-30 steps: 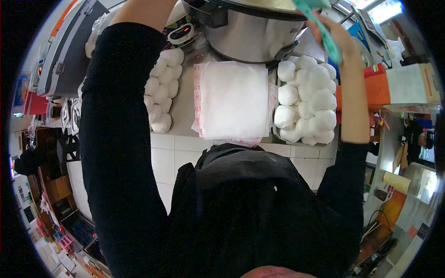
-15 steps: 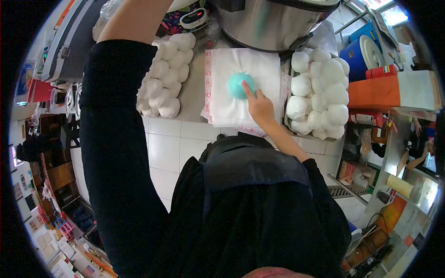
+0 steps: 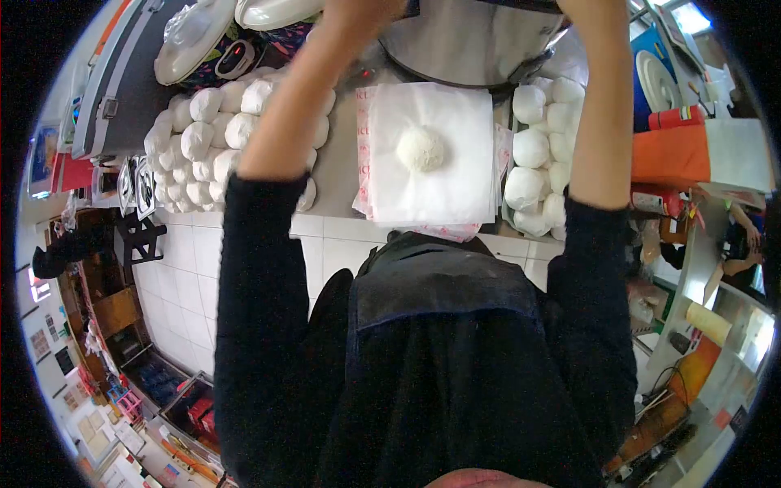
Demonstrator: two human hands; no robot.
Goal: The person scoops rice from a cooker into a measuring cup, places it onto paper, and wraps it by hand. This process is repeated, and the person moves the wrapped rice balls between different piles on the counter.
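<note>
Both hands reach up to the top edge of the view, on either side of a large stainless steel pot. My left hand is beside the pot's dark left handle, blurred, its fingers cut off by the frame. At the pot's right rim is my right hand, its fingers also out of sight. A pale, rounded, grainy mound sits in the middle of a stack of white paper sheets on the counter in front of the pot.
White wrapped round bundles lie piled to the left, partly behind my left forearm. More white bundles fill a tray on the right. Lidded, flower-patterned pots stand at the back left, near a grey case.
My right hand has left the paper, where it pressed a turquoise round scoop, and moved up to the pot. The pale mound now shows there. My left arm has shifted right.
</note>
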